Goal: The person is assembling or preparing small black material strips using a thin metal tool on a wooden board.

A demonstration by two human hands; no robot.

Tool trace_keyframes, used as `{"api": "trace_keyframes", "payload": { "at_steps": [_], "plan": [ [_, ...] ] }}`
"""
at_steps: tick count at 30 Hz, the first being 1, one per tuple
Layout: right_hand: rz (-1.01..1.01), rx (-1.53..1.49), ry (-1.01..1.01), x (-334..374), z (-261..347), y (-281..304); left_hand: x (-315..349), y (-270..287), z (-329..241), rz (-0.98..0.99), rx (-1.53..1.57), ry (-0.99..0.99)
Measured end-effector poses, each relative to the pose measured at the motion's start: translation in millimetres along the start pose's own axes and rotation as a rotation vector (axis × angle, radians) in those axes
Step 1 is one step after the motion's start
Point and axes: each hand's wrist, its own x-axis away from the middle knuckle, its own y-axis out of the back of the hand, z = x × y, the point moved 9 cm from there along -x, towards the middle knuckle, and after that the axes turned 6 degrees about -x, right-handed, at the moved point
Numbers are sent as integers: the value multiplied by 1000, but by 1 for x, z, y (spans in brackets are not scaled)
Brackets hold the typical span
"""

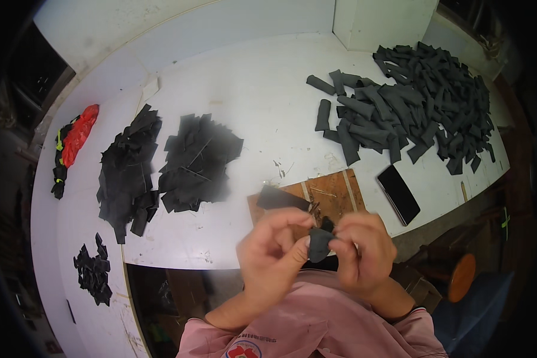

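Observation:
Between my two hands, close to my body at the table's front edge, is a small dark grey fabric piece (320, 244). My left hand (275, 243) pinches its left side between thumb and fingers. At its right side, my right hand (364, 249) has its fingers closed on the same piece. Just beyond my hands lies a brown wooden board (347, 190) with scraps and debris on it. A flat dark fabric piece (282, 198) rests on the board's left part.
A large heap of dark grey fabric tubes (400, 107) covers the far right. Two piles of flat black pieces (128, 173) (198, 161) lie left, with a smaller pile (93, 271) nearer. A phone (398, 194) sits right of the board; a red plastic bag (80, 136) lies far left.

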Motion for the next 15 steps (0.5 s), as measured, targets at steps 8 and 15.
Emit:
{"api": "trace_keyframes", "payload": {
  "at_steps": [8,15],
  "plan": [
    [-7,48,166,27,-9,-20,14,17,18,-202,-180,74],
    [84,-644,-609,27,-63,-27,-6,-4,33,169,602,279]
  ]
}}
